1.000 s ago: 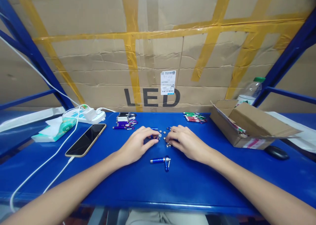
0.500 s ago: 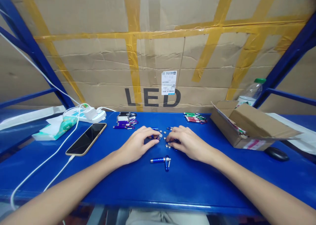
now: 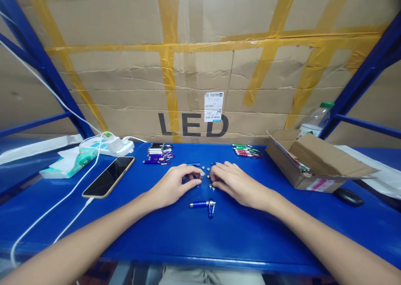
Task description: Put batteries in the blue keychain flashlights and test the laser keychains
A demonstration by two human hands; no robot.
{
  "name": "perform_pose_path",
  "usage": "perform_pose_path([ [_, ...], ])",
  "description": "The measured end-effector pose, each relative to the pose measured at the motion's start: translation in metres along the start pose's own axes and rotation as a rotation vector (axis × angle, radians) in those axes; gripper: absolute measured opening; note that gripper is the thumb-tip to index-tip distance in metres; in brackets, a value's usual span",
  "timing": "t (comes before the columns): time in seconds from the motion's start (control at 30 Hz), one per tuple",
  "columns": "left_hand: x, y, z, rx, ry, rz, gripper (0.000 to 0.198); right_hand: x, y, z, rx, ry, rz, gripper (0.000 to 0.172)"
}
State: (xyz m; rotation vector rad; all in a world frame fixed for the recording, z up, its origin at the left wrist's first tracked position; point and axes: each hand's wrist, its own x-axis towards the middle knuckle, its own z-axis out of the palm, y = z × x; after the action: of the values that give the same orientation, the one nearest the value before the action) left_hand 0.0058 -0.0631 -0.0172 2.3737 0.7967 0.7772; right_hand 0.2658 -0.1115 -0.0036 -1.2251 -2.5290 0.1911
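Note:
My left hand (image 3: 171,182) is closed in a loose pinch, with a small silver button cell (image 3: 202,174) at its fingertips. Opposite it, my right hand (image 3: 234,180) has its fingers curled together, and whatever they hold is hidden. Several loose button cells (image 3: 212,187) lie on the blue table between the hands. Just beyond the left fingers is a blue metal tube (image 3: 193,164). A blue piece (image 3: 213,163) peeks out behind the right hand. Nearer to me lies a blue keychain flashlight (image 3: 199,204) with a carabiner clip.
Black, silver and purple flashlights (image 3: 158,153) lie in a row at the back left, green and red ones (image 3: 246,150) at the back right. A phone (image 3: 108,177), power strip (image 3: 109,146) and tissue pack (image 3: 69,162) stand left. Right are an open carton (image 3: 319,162) and black mouse (image 3: 348,196).
My right hand's fingers have drawn closer together, and the blue part seen beneath them is now hidden. The left hand stays nearly in place; the blue piece inside its grip no longer shows.

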Motion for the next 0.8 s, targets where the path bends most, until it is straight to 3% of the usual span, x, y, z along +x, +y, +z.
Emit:
perform_pose_path([
  [0.23,0.000,0.002,0.000,-0.042,-0.022,-0.037,0.021,0.006,-0.005,-0.004,0.338,0.186,0.085,0.007],
  [0.43,0.000,0.000,0.003,-0.111,-0.054,-0.101,0.024,0.009,-0.007,-0.003,0.595,0.241,0.095,0.008],
  [0.7,0.001,0.002,0.003,-0.112,-0.092,-0.130,0.025,0.011,-0.009,0.003,0.578,0.270,0.071,0.014],
  [0.8,0.001,0.002,0.002,-0.108,-0.093,-0.120,0.023,0.011,-0.011,0.004,0.568,0.289,0.043,0.009],
])
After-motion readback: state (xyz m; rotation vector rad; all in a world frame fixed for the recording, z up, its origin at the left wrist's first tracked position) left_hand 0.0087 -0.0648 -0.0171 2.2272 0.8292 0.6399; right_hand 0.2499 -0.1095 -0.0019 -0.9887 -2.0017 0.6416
